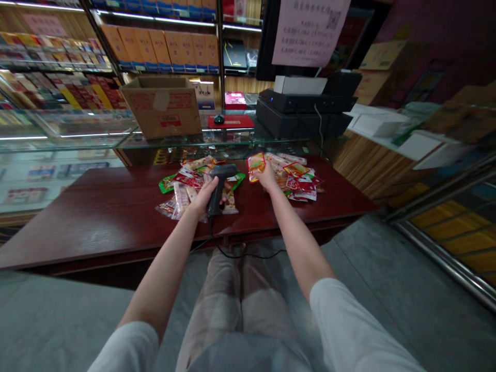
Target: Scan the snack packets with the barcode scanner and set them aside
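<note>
Logging from my remote station: glass counter (127, 135) at the back, dark red worktop (96, 201) before it, carrying two heaps of packaged snacks. An open cardboard box (166, 111) stands on the glass; I cannot see its contents.

Left heap (188, 179): loose, overlapping packets, some under my left hand (204, 197). Right heap (300, 181): similarly mixed, just beyond and beside my right hand (267, 176).

Barcode scanner (217, 188): upright in my left hand, fingers closed round the grip, head over the left heap. Whether the trigger is pressed, I cannot tell.

Orange-and-red snack packet (256, 166): pinched in the nearly closed fingers of my right hand, at the inner edge of the right heap.

Stage, my reading: mid-handling. One packet is in hand, many lie in both heaps; which ones are already dealt with, I cannot tell.
</note>
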Motion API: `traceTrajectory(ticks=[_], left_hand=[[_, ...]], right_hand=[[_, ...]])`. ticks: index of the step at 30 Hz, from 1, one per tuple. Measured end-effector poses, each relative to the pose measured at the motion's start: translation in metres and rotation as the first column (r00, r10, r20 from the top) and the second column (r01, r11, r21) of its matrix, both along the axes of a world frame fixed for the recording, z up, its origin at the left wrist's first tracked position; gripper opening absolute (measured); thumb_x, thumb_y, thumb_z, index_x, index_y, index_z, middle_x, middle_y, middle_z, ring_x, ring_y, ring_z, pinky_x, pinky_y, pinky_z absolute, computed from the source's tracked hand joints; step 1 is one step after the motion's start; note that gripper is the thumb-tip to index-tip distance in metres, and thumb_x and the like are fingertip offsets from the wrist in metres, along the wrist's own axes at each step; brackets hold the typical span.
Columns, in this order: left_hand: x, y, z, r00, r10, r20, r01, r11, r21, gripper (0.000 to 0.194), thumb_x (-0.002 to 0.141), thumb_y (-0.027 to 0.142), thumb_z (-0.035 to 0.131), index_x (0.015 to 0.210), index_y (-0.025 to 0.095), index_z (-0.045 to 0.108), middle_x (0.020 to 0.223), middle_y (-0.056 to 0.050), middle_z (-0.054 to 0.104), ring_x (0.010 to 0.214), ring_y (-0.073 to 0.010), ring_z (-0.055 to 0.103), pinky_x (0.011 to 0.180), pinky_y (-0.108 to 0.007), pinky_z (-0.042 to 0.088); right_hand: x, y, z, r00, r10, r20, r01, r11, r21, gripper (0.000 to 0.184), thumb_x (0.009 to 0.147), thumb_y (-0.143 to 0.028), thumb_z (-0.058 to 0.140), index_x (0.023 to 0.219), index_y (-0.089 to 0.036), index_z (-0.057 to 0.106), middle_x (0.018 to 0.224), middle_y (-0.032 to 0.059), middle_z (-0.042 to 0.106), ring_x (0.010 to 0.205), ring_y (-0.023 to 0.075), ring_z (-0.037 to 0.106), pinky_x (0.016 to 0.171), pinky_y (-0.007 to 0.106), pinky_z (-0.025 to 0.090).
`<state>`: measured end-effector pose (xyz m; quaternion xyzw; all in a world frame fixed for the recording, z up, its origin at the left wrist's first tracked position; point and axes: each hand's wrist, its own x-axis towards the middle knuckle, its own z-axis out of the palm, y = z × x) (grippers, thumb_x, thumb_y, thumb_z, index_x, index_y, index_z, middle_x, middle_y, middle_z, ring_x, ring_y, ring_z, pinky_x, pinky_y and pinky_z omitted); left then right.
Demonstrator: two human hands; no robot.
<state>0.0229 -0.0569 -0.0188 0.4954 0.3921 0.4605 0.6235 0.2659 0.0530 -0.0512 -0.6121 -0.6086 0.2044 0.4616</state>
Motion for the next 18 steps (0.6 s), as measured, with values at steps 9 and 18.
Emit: traceTrajectory(ticks=[9, 18], left_hand=[[0.033, 0.025, 0.01, 0.989, -0.078, -0.124, 0.077, 0.997, -0.011, 0.054, 0.089, 0.065, 0.057, 0.095, 0.013, 0.069, 0.051, -0.003, 0.061, 0.039, -0.014, 0.055, 0.041, -0.023, 0.043], [0.029, 0.023, -0.013, 0.995, -0.078, -0.065, 0.083, 0.992, 0.093, 0.06, 0.083, 0.073, 0.057, 0.082, 0.014, 0.065, 0.045, 0.0, 0.054, 0.036, -0.0104, 0.049, 0.038, -0.021, 0.036]], right_hand=[[-0.003, 0.001, -0.037, 0.894, -0.013, -0.449, 0.083, 0.987, 0.136, 0.038, 0.087, -0.032, 0.048, 0.122, -0.018, 0.053, 0.122, 0.0093, 0.064, 0.116, 0.0192, 0.06, 0.105, 0.037, 0.047], [0.001, 0.012, -0.054, 0.85, 0.018, -0.527, 0.061, 0.989, 0.132, 0.036, 0.087, -0.032, 0.046, 0.123, -0.024, 0.048, 0.122, 0.0068, 0.061, 0.112, 0.0202, 0.059, 0.103, 0.042, 0.048]])
